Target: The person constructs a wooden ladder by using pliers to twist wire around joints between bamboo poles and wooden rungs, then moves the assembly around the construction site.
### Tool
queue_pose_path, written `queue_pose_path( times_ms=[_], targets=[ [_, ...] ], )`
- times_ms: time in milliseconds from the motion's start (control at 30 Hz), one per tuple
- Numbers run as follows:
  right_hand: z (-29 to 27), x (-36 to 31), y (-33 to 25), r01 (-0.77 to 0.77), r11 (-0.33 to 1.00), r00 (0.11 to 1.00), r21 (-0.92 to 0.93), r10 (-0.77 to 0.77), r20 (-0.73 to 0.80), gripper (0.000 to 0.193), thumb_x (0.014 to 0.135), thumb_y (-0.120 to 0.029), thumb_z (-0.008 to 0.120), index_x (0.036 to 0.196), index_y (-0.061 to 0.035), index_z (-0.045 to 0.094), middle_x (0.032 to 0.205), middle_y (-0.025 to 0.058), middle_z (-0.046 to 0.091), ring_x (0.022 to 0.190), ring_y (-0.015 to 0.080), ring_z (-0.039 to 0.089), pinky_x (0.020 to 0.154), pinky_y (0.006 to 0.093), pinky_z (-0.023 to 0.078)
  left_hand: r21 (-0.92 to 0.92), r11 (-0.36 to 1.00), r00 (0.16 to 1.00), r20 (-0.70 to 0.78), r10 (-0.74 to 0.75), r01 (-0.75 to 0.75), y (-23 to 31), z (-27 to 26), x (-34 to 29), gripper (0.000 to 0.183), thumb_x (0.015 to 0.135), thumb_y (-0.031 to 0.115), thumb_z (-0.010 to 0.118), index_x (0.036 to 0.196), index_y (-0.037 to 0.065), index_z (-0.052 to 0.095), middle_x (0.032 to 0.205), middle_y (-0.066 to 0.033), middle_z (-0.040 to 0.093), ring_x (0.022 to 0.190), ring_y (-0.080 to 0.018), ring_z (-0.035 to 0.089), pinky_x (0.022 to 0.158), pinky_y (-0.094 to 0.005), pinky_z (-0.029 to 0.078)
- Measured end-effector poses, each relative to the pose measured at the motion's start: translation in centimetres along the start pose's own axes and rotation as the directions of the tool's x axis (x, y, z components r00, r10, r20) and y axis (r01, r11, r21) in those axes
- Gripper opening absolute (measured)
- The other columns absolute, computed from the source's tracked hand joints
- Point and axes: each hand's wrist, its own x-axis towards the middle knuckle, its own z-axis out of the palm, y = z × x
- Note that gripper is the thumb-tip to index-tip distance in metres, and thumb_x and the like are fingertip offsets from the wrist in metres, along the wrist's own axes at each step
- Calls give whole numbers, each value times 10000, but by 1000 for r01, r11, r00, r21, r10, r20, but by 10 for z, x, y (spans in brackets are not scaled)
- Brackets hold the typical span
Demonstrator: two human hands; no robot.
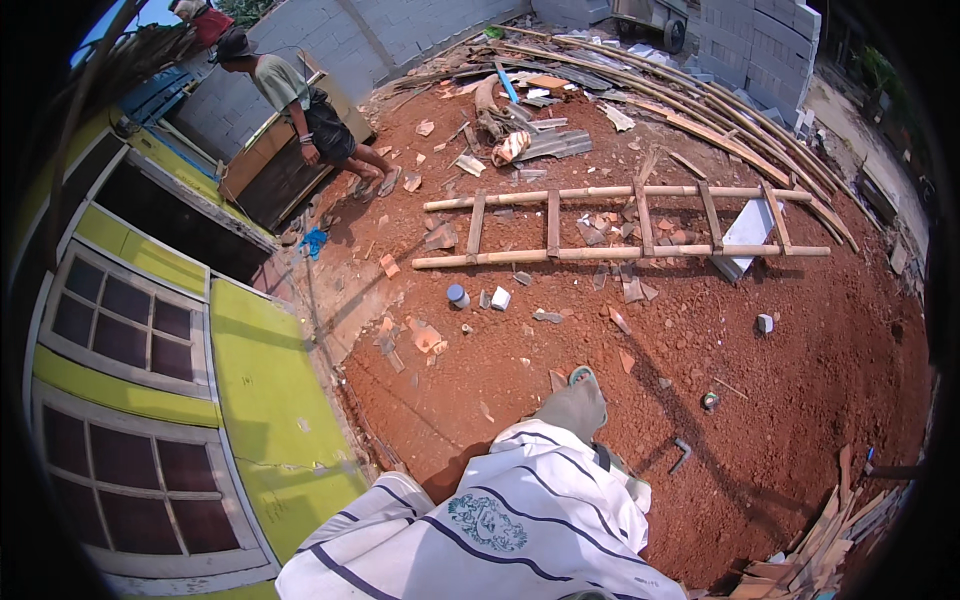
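Note:
Neither of my hands shows. My white shirt with dark stripes [520,510] fills the lower middle, and a fold of it spreads to the left. Beyond its hem, one of my legs in a grey-green trouser [570,405] reaches forward over red soil. Ahead of me a bamboo ladder [648,220] lies flat across the ground. Between me and the ladder are a small jar with a blue lid [458,295] and a white block [501,298]. To the right of my leg lies a bent grey pipe piece [681,456].
A yellow-green wall [275,370] with windows runs along the left. Another person [300,110] walks near a wooden cabinet [265,165]. Bamboo poles [720,105], broken tiles [428,337] and stacked grey blocks [760,60] lie farther off. A wood pile [815,550] sits at lower right.

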Motion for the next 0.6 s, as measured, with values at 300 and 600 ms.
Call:
queue_pose_path(
  times_ms=[300, 600],
  targets=[
    [-4, 140, -76, 256, 959, 959, -125, -236, 158, 149, 887, -169, 523, 894, -35, 589, 706, 82, 600, 577, 191, 596, 488, 307, 477, 138, 971, 975, -130, -178, 196, 19, -14, 49, 345, 818, 300, 580, 978, 10, 677, 873, -228, 669, 797, -315, 650, 742, -396, 489],
    [73, 93, -370, 460, 888, 888, -23, -459, 40, 168, 892, -169, 532, 798, -31, 553, 627, 74, 559, 498, 149, 531, 427, 268, 430, 141, 983, 907, -417, -50, 119, 135, -54, 108, 422, 828, 385, 577, 1078, 57, 665, 1014, -198, 676, 914, -336, 647, 802, -417, 483]
  ],
)
